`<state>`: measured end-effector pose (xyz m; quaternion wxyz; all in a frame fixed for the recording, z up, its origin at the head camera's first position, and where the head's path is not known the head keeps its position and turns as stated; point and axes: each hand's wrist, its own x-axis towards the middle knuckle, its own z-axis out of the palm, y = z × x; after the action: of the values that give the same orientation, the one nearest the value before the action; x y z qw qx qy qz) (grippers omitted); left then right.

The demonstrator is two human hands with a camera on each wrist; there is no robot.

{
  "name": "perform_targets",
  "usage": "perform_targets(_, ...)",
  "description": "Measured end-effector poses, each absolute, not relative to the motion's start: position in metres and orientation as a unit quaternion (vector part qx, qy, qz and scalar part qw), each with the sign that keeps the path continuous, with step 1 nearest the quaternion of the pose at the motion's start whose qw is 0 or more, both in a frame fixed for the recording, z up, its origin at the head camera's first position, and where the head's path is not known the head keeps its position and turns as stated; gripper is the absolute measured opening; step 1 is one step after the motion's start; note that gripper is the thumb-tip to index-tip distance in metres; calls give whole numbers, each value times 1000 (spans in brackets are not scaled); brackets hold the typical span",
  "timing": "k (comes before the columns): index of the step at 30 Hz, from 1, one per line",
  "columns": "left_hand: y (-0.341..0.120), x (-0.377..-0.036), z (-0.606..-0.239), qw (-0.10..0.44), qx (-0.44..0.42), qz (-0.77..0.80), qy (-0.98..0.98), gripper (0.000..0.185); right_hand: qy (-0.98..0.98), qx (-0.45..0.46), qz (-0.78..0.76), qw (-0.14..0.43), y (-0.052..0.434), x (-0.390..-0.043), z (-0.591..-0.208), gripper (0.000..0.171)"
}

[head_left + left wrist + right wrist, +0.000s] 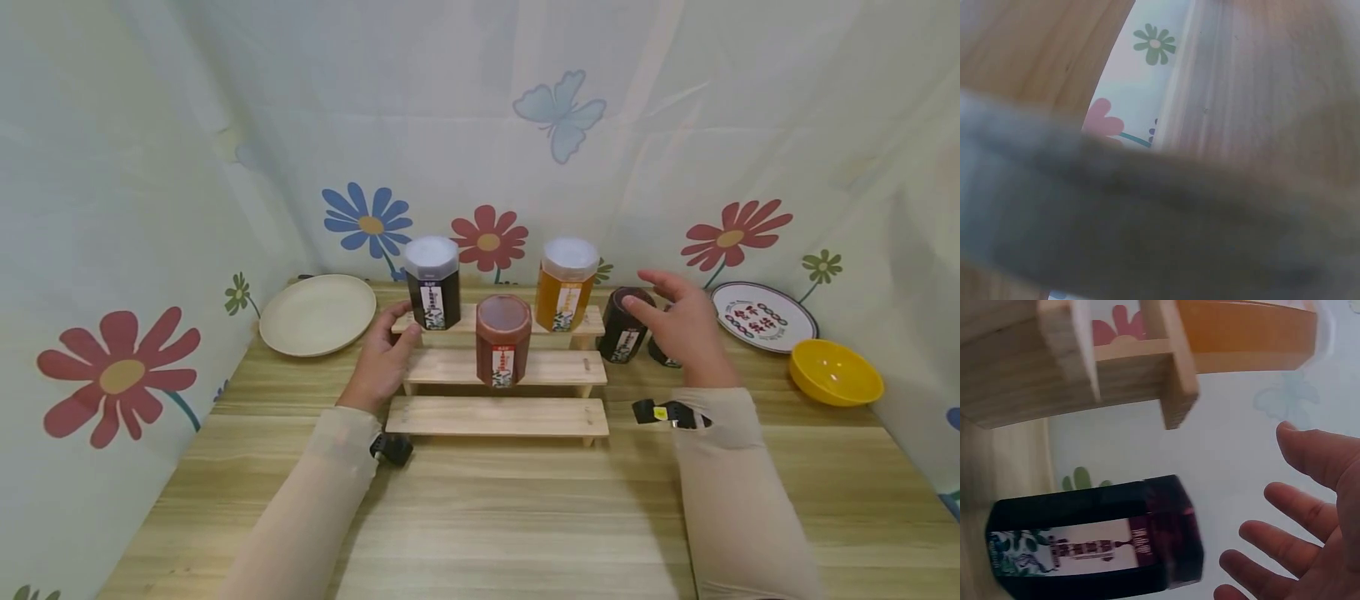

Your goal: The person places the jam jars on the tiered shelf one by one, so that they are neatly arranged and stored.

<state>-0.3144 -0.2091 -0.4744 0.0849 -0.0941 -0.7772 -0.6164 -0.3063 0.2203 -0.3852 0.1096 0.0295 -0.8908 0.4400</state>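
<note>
Three jars stand on your stepped shelf (498,367); your right hand (678,325), fingers spread, nears a dark jar (624,325) on the table, while your left hand (382,358) steadies the shelf with relaxed fingers.

Illegible vertical print on the jar labels (432,307); unreadable red characters on the printed plate (762,317).

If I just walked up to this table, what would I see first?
Probably the wooden step shelf in the middle of the table, with a black jar and an orange jar on top and a red-brown jar one step down. The right hand is spread open by another dark jar beside the shelf.
</note>
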Motion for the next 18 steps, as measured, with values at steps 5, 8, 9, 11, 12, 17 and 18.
perform_targets(5,-208,-313,-473,91,-99,-614,-778,46,-901,44,421,96,224,-318,-401,63)
perform_targets(8,-208,-312,-473,93,-99,-614,-778,46,-907,46,408,91,225,-323,-407,62)
perform_targets(9,-208,-312,-473,93,-99,-614,-777,45,-909,45,404,89,225,-324,-409,63)
perform_targets(11,-208,-312,-473,93,-99,-613,-778,45,-913,41,398,85,225,-327,-411,63)
perform_targets(12,-208,-312,-474,93,-100,-613,-778,45,-914,39,395,83,225,-328,-413,63)
perform_targets(17,-208,-312,-474,94,-100,-615,-777,46,-915,44,395,66,226,-333,-421,61)
perform_targets(18,-208,-312,-474,95,-101,-615,-777,46,-914,45,399,66,225,-333,-422,60)
